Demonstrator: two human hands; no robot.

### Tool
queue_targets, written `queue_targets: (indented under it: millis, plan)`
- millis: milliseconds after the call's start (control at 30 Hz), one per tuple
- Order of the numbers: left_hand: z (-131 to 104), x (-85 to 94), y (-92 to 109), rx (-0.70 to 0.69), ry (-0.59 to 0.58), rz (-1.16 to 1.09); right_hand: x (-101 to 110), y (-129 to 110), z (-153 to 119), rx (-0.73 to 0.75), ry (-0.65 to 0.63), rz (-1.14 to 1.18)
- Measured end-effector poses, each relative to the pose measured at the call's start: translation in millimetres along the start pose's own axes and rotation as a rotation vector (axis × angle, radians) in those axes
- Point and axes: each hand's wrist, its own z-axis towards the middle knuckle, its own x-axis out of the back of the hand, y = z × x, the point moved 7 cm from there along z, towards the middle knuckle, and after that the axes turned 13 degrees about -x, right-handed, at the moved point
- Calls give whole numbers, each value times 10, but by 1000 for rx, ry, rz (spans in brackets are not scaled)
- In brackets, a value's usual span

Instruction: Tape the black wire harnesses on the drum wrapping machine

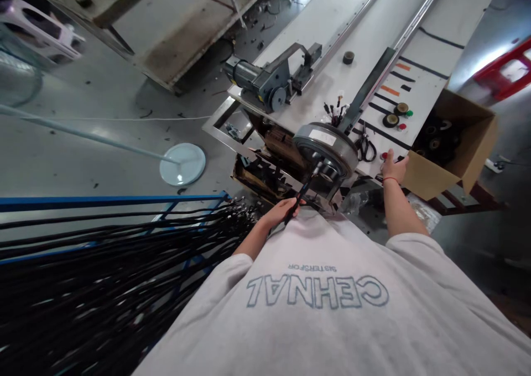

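My left hand [286, 211] is closed around a black cable [305, 188], which runs up to the round taping head [326, 144] of the machine at the bench's near end. My right hand [394, 168] lies on the bench's near right corner, its fingers apart and holding nothing. A finger of it touches or nearly touches a red button [384, 156]. Close by, black-handled scissors [365, 146] lie on the white bench top. Rolls of tape [390, 120], another red button [402, 127] and a green button [410, 113] sit farther up the bench.
An open cardboard box [473, 155] with dark rolls stands right of the bench. Many black cables [124, 271] hang over a blue rack [124, 200] at left. A motor unit [265, 80] and a long metal rail [418, 16] are on the bench. A round white base [182, 164] stands on the floor.
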Motion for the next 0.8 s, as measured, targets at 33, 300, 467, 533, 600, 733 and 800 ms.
queue_targets:
  millis: [33,300,467,533,600,733,800]
  plan:
    - [-6,-10,-24,16,12,14,-1,2,1,-1,-4,7]
    - [-57,167,25,-16,149,268,30,0,-24,-14,-21,5]
    - [64,50,212,-117,165,256,8,6,8,-4,-25,14]
    - [145,10,266,-138,209,242,1,12,18,-4,-26,18]
    - [239,-23,293,-139,234,227,-5,14,26,3,-25,22]
    - [424,-48,308,-139,261,134,-21,28,53,11,-15,22]
    - [499,-64,283,-111,254,13,-32,37,67,15,-11,20]
